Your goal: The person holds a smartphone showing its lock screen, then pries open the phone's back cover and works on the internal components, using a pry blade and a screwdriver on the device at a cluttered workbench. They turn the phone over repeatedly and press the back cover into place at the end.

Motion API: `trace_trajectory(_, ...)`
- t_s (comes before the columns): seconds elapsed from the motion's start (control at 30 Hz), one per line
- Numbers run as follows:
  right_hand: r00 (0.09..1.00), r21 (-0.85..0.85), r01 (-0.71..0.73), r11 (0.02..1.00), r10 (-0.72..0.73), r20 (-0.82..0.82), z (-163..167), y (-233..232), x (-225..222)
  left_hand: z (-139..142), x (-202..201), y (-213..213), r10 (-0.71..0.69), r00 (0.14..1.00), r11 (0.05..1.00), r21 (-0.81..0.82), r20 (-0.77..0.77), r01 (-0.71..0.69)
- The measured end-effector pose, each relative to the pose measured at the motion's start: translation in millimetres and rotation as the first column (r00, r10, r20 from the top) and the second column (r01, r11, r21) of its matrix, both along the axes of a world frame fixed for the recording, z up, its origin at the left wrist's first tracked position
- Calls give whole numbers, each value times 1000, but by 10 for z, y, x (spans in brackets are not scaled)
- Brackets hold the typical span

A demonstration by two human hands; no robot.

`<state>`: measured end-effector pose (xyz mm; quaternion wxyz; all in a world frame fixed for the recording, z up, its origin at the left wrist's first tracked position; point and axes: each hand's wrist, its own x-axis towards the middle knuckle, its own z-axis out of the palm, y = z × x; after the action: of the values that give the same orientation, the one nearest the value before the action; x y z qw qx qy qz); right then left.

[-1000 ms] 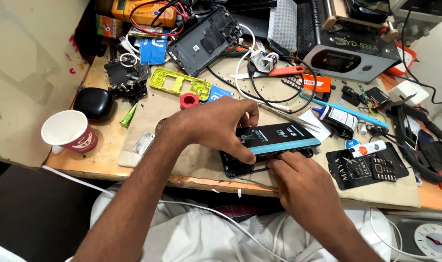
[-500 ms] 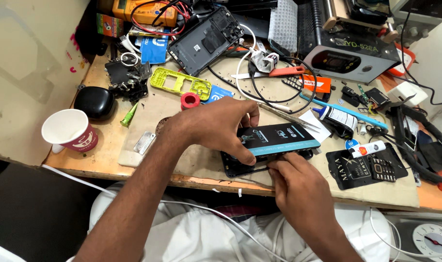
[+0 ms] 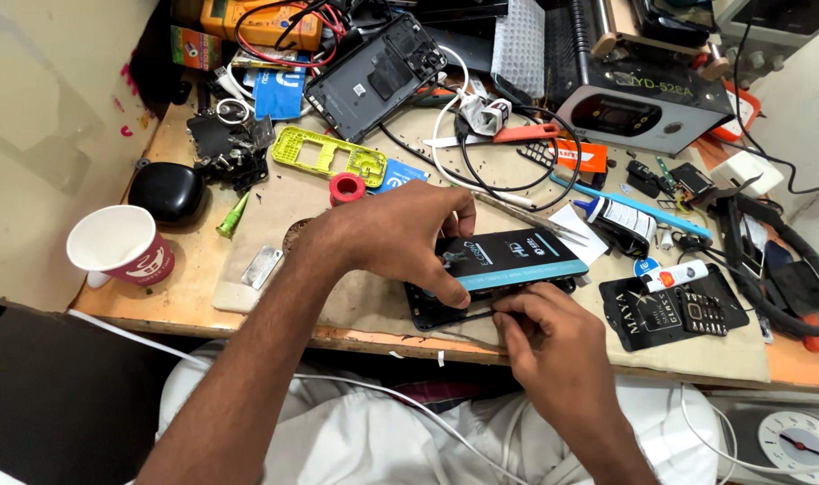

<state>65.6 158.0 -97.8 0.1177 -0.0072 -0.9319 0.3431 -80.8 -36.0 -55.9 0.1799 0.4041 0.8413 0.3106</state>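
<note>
A: Where is the phone [image 3: 445, 310]?

B: Near the front edge of the table [image 3: 194, 296], under a black and blue card [image 3: 508, 256].

A: Your hands?

B: Your left hand [image 3: 400, 235] clamps card and phone together. Your right hand [image 3: 553, 341] pinches at the phone's near edge.

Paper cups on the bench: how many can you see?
1. The paper cup stands upright at the bench's left edge, beside the black case, well left of the left hand. Clutter at the back could hide more.
</note>
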Motion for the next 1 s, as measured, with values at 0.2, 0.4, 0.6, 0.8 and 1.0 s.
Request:
trace_trajectory(0.2,999,14,-40,999,40,-13,17,15,-6,-6,-1,2,10,1000,1000,-18,25,-9)
trace_trajectory(0.4,990,159,-97,983,112,-89,32,14,13,-21,-9,5,-6,1000,1000,1,-5,6)
trace_trajectory(0.6,966,339,-116,934,185,-181,-20,-31,49,-12,-6,11,-13,1000,1000,-17,-3,13)
trace_trajectory(0.8,967,371,-154,916,217,-135,9,-4,0,5,0,18,-3,1000,1000,-23,9,3)
trace_trajectory(1.0,979,335,-134,933,177,-102,93,-31,19,2,0,12,-7,1000,1000,-16,12,8)
